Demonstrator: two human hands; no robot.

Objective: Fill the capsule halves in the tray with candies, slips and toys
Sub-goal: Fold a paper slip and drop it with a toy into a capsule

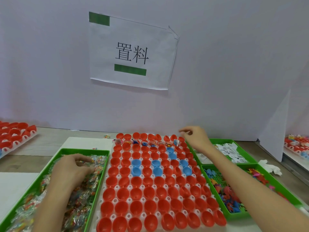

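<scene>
A white tray [115, 200] in front of me holds rows of red capsule halves [151, 193] and a few blue capsule halves [156, 170]. Only the second row from the back [145, 142] has items in its cups. My left hand [73, 168] rests in the green candy tray [50, 166], fingers curled on clear candy packets [80, 195]. My right hand [195, 138] hovers over the tray's far right corner, thumb and forefinger pinched; whether they hold anything I cannot tell.
To the right, a green tray [240, 149] holds white paper slips [229, 151], and another green tray [217, 205] holds small colourful toys [229, 193]. More capsule trays sit at far left [15, 136] and far right [296, 143]. A white wall with a paper sign [132, 52] stands behind.
</scene>
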